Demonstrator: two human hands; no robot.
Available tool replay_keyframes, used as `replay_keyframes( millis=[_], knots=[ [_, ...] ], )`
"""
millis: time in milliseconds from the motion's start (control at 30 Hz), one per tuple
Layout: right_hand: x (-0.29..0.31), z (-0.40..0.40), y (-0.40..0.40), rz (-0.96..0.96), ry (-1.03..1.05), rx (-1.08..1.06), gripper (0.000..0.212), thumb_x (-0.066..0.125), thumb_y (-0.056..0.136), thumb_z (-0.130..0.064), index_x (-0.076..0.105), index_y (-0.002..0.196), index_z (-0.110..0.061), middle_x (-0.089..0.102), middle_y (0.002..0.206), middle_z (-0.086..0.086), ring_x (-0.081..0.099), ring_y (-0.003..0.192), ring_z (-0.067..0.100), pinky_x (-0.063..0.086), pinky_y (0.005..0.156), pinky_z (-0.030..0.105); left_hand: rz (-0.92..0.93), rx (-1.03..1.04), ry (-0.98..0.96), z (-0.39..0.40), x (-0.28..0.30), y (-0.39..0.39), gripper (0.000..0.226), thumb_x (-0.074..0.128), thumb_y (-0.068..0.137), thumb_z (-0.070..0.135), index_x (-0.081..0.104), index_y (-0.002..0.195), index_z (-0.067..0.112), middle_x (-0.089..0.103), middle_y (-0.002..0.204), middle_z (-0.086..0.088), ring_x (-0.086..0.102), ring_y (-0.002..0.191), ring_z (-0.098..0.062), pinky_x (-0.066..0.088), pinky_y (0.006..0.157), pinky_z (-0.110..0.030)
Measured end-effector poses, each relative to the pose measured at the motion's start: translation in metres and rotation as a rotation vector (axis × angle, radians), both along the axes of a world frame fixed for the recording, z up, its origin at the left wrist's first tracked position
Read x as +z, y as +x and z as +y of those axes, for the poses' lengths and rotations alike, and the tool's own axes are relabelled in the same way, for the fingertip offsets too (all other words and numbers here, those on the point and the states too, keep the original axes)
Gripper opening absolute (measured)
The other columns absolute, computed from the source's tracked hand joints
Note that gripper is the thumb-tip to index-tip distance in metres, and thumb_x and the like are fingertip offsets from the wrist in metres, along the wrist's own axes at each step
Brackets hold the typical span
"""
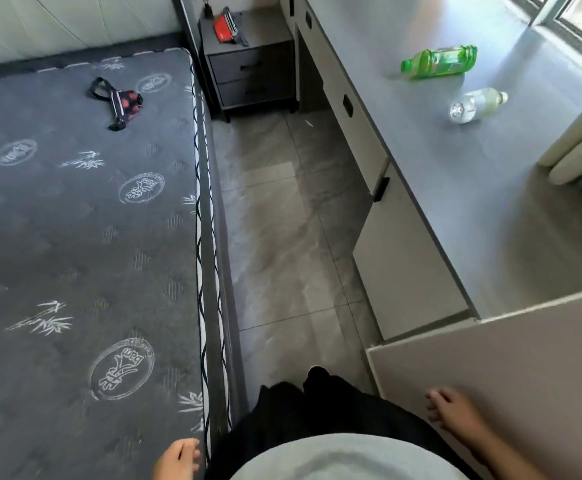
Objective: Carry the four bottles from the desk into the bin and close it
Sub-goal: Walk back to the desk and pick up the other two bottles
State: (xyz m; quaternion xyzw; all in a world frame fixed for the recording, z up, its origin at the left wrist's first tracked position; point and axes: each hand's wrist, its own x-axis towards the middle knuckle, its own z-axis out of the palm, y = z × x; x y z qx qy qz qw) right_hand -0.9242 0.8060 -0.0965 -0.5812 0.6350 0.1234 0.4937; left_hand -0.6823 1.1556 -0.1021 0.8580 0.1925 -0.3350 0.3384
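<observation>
Filling the left half of the view, a bare grey mattress (74, 220) printed with round stamps and bamboo sprigs carries a small black-and-red pouch (118, 100) near its far end. Across a strip of grey tiled floor (275, 237), the long grey desk (490, 202) runs along the right side under a window, its pale drawer fronts facing the aisle. A dark nightstand (251, 64) stands at the far end between bed and desk, with a red item on top. Two bottles lie on their sides on the desk's far part, near each other but apart. The green bottle (438, 62) is translucent with a green cap pointing left; the clear bottle (478, 105), closer and smaller, has its base turned toward the camera and a whitish label. No other bottles or bin show. At the bottom edge, the left hand (177, 459) hangs empty with fingers loosely curled beside the mattress; the right hand (452, 408) is empty too, fingers spread loosely in front of a pale panel.
</observation>
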Motion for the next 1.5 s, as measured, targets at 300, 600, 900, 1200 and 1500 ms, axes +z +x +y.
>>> replay_keyframes(
  millis=[300,600,900,1200,1500],
  knots=[
    [-0.007,-0.06,0.119,0.005,0.022,0.11,0.025,0.046,0.095,-0.007,0.061,0.076,-0.011,0.059,0.069,0.006,0.055,0.057,0.018,0.036,0.048,0.021,-0.016,0.003,-0.033,-0.035,0.004,0.082,0.046,0.043,0.09,-0.013,0.052,0.05,0.006,0.06,0.077,-0.017,0.058,0.045,0.011,0.042,0.055,-0.001],
    [0.002,-0.064,0.172,0.086,0.056,-0.091,0.023,0.05,0.093,-0.004,0.064,0.076,0.003,0.06,0.065,0.016,0.051,0.051,0.022,0.036,0.048,0.027,0.007,-0.086,-0.002,-0.103,0.004,0.242,0.02,0.05,0.09,0.001,0.065,0.089,-0.011,0.06,0.077,-0.021,0.049,0.059,-0.025,0.035,0.059,-0.031],
    [0.009,-0.1,0.223,0.246,0.068,-0.144,0.019,0.059,0.088,-0.004,0.07,0.081,0.01,0.068,0.102,0.027,0.057,0.088,0.027,0.04,0.08,0.035,-0.041,-0.356,-0.022,-0.22,0.016,0.348,0.022,0.042,0.094,0.004,0.063,0.089,-0.001,0.062,0.085,-0.018,0.052,0.065,-0.025,0.037,0.057,-0.03],
    [-0.004,-0.217,0.322,0.01,0.045,-0.28,0.027,0.051,0.092,-0.005,0.062,0.067,-0.007,0.059,0.061,0.009,0.053,0.054,0.023,0.037,0.052,0.027,-0.032,-0.297,0.028,-0.298,0.011,0.401,0.024,0.044,0.093,0.005,0.063,0.082,-0.003,0.06,0.081,-0.019,0.052,0.068,-0.028,0.038,0.068,-0.033],
    [0.008,-0.269,0.382,0.008,0.021,-0.24,0.02,0.049,0.093,-0.01,0.066,0.083,-0.004,0.065,0.073,0.007,0.061,0.064,0.022,0.045,0.066,0.029,0.065,-0.383,-0.012,-0.353,0.011,0.468,0.025,0.049,0.091,-0.002,0.061,0.069,0.002,0.063,0.083,-0.022,0.058,0.079,-0.029,0.048,0.061,-0.02]
  ],
)
